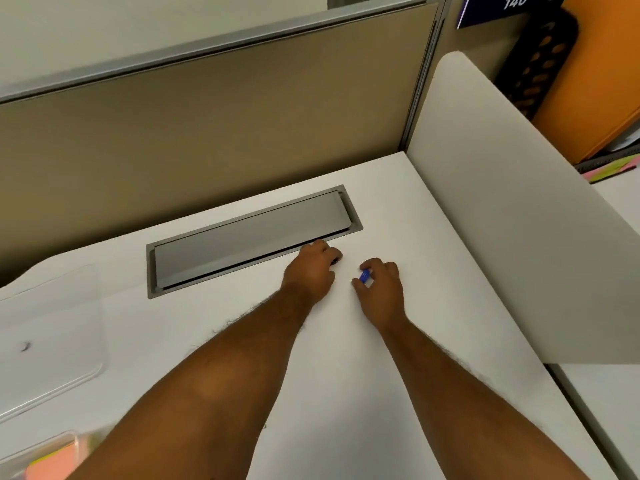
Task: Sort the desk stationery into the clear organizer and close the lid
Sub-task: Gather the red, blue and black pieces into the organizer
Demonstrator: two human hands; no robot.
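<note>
My right hand (381,289) pinches a small blue item (364,276) between thumb and fingers, just above the white desk (398,209). My left hand (313,268) lies beside it with fingers curled round something small and dark (335,260), mostly hidden; what it is cannot be told. The clear organizer (52,455) sits at the bottom left corner, with pink and yellow sticky notes inside. Its clear lid (52,341) lies open and flat on the desk at the left.
A grey cable hatch (249,237) is set into the desk just behind my left hand. A tan partition (207,126) closes the back and a white divider (502,220) the right side. Beyond the divider are an orange folder and coloured notes (613,169).
</note>
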